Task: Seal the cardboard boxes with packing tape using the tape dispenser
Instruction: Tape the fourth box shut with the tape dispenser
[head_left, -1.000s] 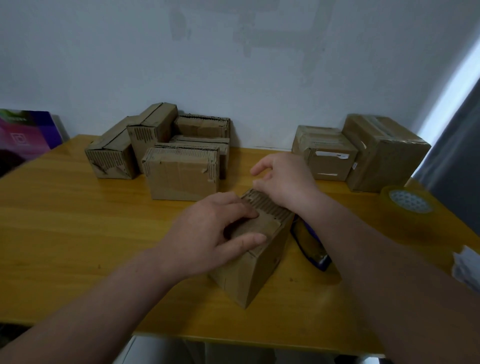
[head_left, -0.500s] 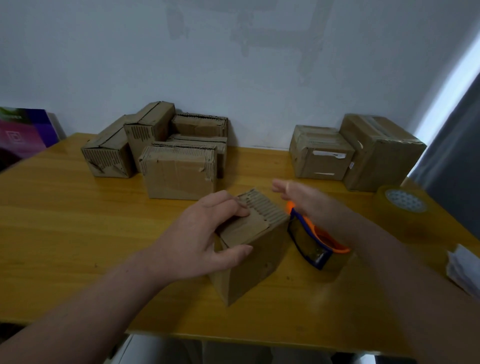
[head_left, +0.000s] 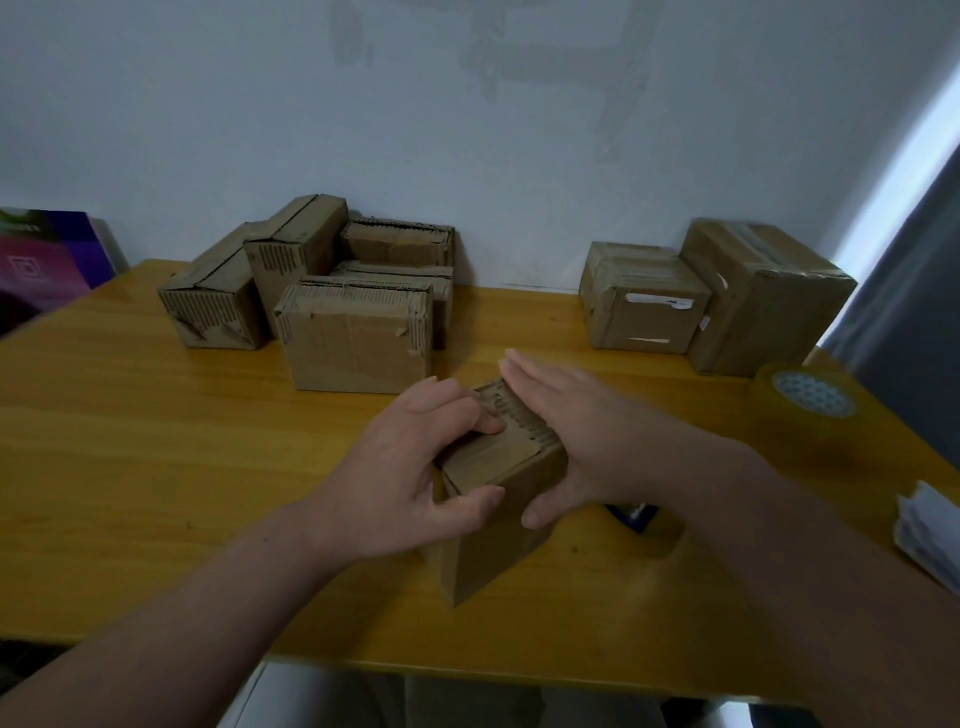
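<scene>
The small cardboard box (head_left: 493, 540), probably light with stiff walls and springy flaps best held down from above, stands near the front of the worktop (head_left: 156, 467), gripped by the curled left hand (head_left: 415, 467) and pressed by the flat, straight-fingered right hand (head_left: 587, 431).

The bench (head_left: 156, 467) is yellow wood. A small box (head_left: 498, 545) stands near the front, in the middle. A bunch of brown boxes (head_left: 358, 343) sits at the back left, and two more boxes (head_left: 644, 312) at the back right. A roll of tape (head_left: 810, 415) and some white paper (head_left: 930, 535) lie by the right edge.
</scene>
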